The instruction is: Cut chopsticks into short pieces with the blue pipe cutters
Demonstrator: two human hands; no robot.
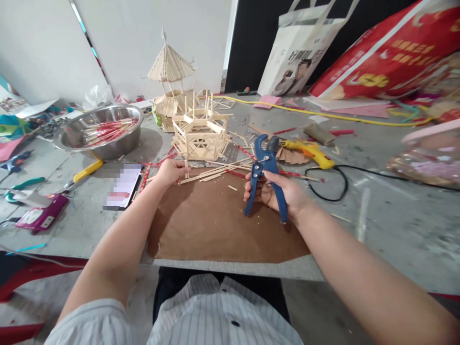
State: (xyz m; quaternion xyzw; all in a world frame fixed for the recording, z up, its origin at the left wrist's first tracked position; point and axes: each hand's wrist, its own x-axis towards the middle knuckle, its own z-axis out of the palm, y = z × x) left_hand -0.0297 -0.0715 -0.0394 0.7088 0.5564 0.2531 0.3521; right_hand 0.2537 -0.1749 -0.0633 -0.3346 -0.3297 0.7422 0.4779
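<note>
My right hand [271,194] is wrapped round the handles of a blue pipe cutter [273,172], whose hooked jaw points up and away from me. At the far left edge of the brown sheet [215,220], the fingers of my left hand [170,172] pinch a short wooden stick [187,167]. Several loose wooden sticks [219,171] lie crossed between my hands. Just beyond them stands a part-built stick model [201,143] with open upright posts. Behind it rises a stick pavilion [170,67] with a pointed roof.
To the left are a steel bowl [104,143] of red-wrapped sticks, a phone [124,187], a yellow-handled tool [88,170] and a purple power strip [43,213]. A yellow glue gun [312,152] and its black cable [347,182] lie right. Bags [298,52] stand at the back.
</note>
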